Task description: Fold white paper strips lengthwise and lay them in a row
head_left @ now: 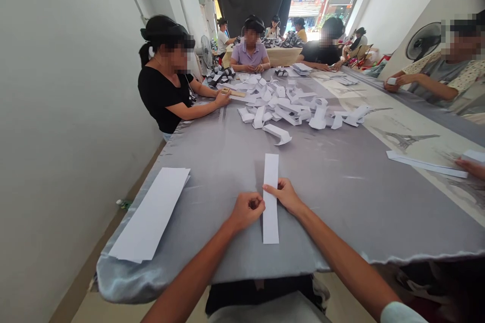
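A narrow folded strip of white paper (271,222) stands lengthwise before me, just above the grey tablecloth. My right hand (288,196) grips its right side, thumb across the front and fingers behind. At the strip's left edge is my left hand (248,209), fingers curled with the tips pinched together against the paper; whether they hold the edge or only touch it is hard to make out. To the left lies a stack of flat white paper sheets (151,214), slightly fanned.
A pile of folded white paper pieces (288,103) covers the table's middle, one loose folded piece (278,133) nearest me. A person in black (166,91) works at the left edge. Others sit farther back and right. Another person's hand (472,166) holds paper at right.
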`<state>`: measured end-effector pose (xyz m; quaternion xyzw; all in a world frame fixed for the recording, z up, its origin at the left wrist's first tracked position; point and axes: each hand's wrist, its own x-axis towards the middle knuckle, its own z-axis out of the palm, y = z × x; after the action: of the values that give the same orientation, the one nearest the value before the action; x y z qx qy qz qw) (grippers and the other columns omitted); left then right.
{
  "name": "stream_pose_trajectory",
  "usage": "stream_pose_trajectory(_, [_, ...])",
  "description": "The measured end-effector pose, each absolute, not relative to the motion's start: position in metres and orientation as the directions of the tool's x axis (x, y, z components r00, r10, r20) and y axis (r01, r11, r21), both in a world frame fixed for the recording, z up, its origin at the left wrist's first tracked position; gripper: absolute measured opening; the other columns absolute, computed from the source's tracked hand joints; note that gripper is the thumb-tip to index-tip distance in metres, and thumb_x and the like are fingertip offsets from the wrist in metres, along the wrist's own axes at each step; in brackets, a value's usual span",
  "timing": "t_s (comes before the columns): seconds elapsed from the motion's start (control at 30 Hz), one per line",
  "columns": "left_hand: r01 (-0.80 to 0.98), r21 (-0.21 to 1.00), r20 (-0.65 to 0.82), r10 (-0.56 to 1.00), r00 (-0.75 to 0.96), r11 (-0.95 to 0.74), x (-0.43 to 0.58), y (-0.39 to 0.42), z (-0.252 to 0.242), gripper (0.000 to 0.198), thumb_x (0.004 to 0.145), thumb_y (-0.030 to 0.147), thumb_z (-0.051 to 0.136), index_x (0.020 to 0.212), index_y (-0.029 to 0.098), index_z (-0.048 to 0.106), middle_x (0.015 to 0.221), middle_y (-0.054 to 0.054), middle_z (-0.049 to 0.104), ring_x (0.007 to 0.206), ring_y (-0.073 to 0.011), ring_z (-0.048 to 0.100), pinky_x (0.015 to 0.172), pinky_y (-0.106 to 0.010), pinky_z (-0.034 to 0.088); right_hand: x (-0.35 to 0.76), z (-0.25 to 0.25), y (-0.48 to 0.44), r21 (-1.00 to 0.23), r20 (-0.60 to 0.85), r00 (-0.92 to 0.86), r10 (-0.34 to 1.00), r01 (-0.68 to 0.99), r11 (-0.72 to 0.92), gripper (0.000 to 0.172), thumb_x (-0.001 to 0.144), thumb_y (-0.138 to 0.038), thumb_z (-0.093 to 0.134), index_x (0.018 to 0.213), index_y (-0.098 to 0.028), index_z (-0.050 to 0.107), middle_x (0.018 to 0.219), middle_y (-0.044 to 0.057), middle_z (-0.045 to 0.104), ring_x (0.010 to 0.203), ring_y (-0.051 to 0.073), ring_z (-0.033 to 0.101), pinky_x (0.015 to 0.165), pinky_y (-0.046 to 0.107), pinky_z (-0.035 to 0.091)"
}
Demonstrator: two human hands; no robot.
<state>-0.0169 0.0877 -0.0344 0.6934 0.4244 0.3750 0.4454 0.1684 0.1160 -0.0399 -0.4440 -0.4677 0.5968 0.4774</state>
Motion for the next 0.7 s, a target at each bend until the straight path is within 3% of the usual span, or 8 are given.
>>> stream_pose_trajectory(0.23, [0.227, 0.946, 0.145, 0.929, 0.341, -0.231, -0.0141, 0.0882, -0.0321, 0.047, 0.097, 0.044, 0.057, 0.062, 0.019, 0.040, 0.059, 0.004, 0.030, 0.056, -0.0091, 0.027, 0.055, -0.028, 0.020, 0.1671, -0.0429, 0.1146, -0.990, -0.053, -0.249, 0.967, -0.112, -0.083, 0.045, 0.072, -0.055, 0.089, 0.067, -0.015, 0.069, 0.066, 0.002, 0.067, 0.057, 0.013, 0.053, 0.054, 0.026, 0.041])
stream_pose_trajectory(0.4, [0.284, 0.926, 0.142, 0.926, 0.349, -0.249, -0.0177, 0.0881, -0.0323, 0.042, 0.089, 0.033, 0.059, 0.057, 0.019, 0.036, 0.056, 0.005, 0.030, 0.055, -0.0083, 0.027, 0.055, -0.027, 0.020, 0.1652, -0.0443, 0.1157, -0.987, -0.055, -0.191, 0.980, -0.137, -0.082, 0.045, 0.071, -0.055, 0.090, 0.066, -0.015, 0.069, 0.066, 0.002, 0.067, 0.058, 0.013, 0.053, 0.055, 0.026, 0.040])
stream_pose_trajectory(0.5, [0.322, 0.905, 0.134, 0.905, 0.403, -0.278, -0.0193, 0.0867, -0.0311, 0.037, 0.087, 0.029, 0.060, 0.057, 0.017, 0.042, 0.056, 0.005, 0.034, 0.056, -0.0082, 0.030, 0.056, -0.027, 0.022, 0.1663, -0.0438, 0.1160, -0.981, -0.063, -0.152, 0.986, -0.174, -0.090, 0.044, 0.071, -0.053, 0.090, 0.066, -0.015, 0.067, 0.065, 0.001, 0.065, 0.057, 0.012, 0.051, 0.053, 0.025, 0.039])
stream_pose_trajectory(0.7, [0.269, 0.926, 0.149, 0.910, 0.386, -0.266, -0.0178, 0.0876, -0.0322, 0.041, 0.097, 0.038, 0.057, 0.065, 0.018, 0.043, 0.061, 0.005, 0.033, 0.058, -0.0089, 0.029, 0.057, -0.027, 0.021, 0.1664, -0.0426, 0.1135, -0.987, -0.051, -0.193, 0.980, -0.143, -0.079, 0.045, 0.074, -0.052, 0.088, 0.063, -0.016, 0.063, 0.061, -0.001, 0.059, 0.054, 0.010, 0.047, 0.050, 0.024, 0.035])
